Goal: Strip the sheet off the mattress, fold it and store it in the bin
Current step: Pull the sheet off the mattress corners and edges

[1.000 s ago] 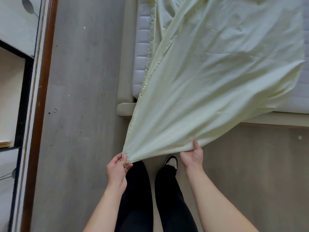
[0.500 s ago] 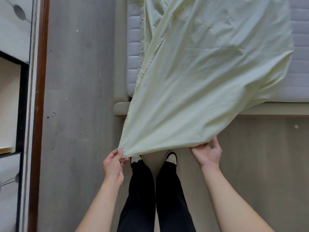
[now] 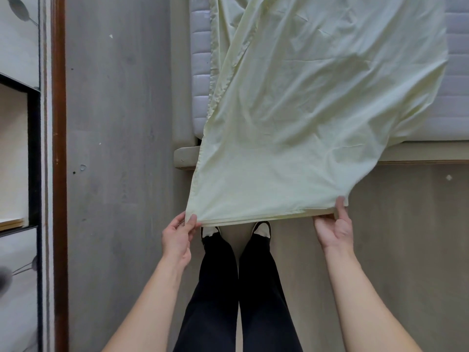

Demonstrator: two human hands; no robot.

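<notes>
Shelf (image 3: 17, 153) far left of both hands, by wall. Grey floor (image 3: 116, 174) next. Left hand (image 3: 177, 238) pinches left corner of pale green sheet (image 3: 304, 123), thumb on top. Sheet edge stretched flat between hands, above two shoes (image 3: 262, 228). Rest of sheet runs up from hands onto mattress (image 3: 201, 72), part hanging off bed end. Right hand (image 3: 333, 229) pinches right corner, thumb up over cloth. Bare mattress shows above right hand.

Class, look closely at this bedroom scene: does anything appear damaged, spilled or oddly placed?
Nothing stands out. The pale green sheet hangs skewed off the mattress only because the left hand and right hand hold its edge.
</notes>
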